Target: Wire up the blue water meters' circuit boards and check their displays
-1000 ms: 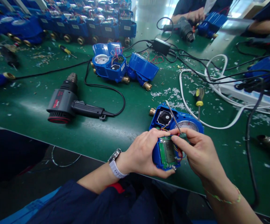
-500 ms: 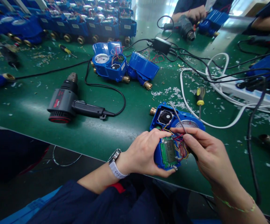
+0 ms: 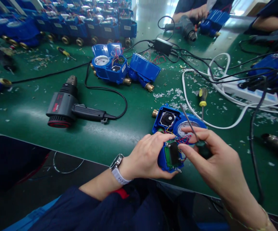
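An open blue water meter (image 3: 169, 119) lies at the near edge of the green table (image 3: 134, 112), with a green display board (image 3: 173, 154) and coloured wires exposed. My left hand (image 3: 148, 157), with a watch on its wrist, grips the meter's near left side, thumb on the board's top edge. My right hand (image 3: 217, 163) holds a thin screwdriver (image 3: 189, 122) with a dark handle, its shaft pointing up and away. My right forefinger touches the board's right edge among the wires.
A corded electric drill (image 3: 65, 104) lies to the left. Two more opened meters (image 3: 110, 67) sit behind it, with rows of meters at the far left. A yellow-handled screwdriver (image 3: 202, 97), white and black cables and a power strip (image 3: 247, 93) lie right. Other people's hands work at the far edge.
The display board has tilted up on edge under my left fingers. My right hand has shifted slightly toward me, the screwdriver shaft swinging right, with the forefinger pressing at the board's side.
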The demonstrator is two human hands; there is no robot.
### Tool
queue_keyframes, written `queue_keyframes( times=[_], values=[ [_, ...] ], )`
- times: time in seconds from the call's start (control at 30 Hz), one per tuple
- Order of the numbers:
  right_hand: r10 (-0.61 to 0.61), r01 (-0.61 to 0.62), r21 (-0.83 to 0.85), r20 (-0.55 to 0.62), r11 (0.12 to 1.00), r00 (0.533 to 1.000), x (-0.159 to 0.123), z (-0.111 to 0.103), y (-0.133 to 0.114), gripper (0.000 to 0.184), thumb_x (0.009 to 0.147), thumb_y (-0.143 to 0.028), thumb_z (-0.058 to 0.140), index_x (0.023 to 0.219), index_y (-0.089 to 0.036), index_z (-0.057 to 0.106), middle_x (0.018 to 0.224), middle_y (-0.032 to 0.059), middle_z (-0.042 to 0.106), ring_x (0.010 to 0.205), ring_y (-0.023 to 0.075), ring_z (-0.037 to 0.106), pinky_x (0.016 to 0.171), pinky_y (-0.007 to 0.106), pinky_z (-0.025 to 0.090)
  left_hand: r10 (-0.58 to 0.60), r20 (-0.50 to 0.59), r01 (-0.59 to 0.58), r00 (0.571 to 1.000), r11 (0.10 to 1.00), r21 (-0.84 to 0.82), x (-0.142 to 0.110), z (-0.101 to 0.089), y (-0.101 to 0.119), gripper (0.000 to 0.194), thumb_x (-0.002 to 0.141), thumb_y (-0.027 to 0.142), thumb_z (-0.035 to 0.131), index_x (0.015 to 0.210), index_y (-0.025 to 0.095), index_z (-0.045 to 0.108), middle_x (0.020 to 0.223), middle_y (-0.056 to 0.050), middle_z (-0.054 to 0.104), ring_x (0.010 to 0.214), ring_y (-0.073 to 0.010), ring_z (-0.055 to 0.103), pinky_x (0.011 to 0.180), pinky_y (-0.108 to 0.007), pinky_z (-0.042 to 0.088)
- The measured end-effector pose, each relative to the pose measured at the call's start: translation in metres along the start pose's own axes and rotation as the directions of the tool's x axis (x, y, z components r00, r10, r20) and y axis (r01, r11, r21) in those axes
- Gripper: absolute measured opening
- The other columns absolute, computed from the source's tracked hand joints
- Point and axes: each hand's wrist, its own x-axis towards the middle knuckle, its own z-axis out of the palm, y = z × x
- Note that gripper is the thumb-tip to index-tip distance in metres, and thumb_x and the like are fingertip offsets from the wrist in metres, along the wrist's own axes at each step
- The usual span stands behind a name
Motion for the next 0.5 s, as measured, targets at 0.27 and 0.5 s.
queue_keyframes(
  times=[0.27,0.5],
  values=[
    [0.109,-0.113,0.079,0.05,0.99,0.993,0.011,0.013,0.006,0.011,0.084,-0.03,0.064,0.082,-0.02,0.059,0.082,0.0014,0.067,0.075,0.0171,0.063,0.066,0.028,0.048,0.008,0.017,-0.009,1.0,1.0,0.002,-0.002,0.0,0.001,0.07,0.075,0.048,0.068,0.129,0.015,0.038,0.114,-0.014,0.064,0.101,-0.0266,0.066,0.08,-0.04,0.056],
    [0.171,-0.189,0.199,0.102,0.962,0.98,0.01,0.016,0.016,0.014,0.082,-0.029,0.066,0.078,-0.02,0.056,0.078,0.0017,0.067,0.071,0.0162,0.061,0.063,0.027,0.047,-0.05,0.039,0.053,0.998,0.996,-0.074,-0.006,0.003,0.0,0.072,0.072,0.046,0.072,0.128,0.014,0.04,0.113,-0.014,0.064,0.098,-0.0263,0.066,0.08,-0.04,0.057]
  ],
)
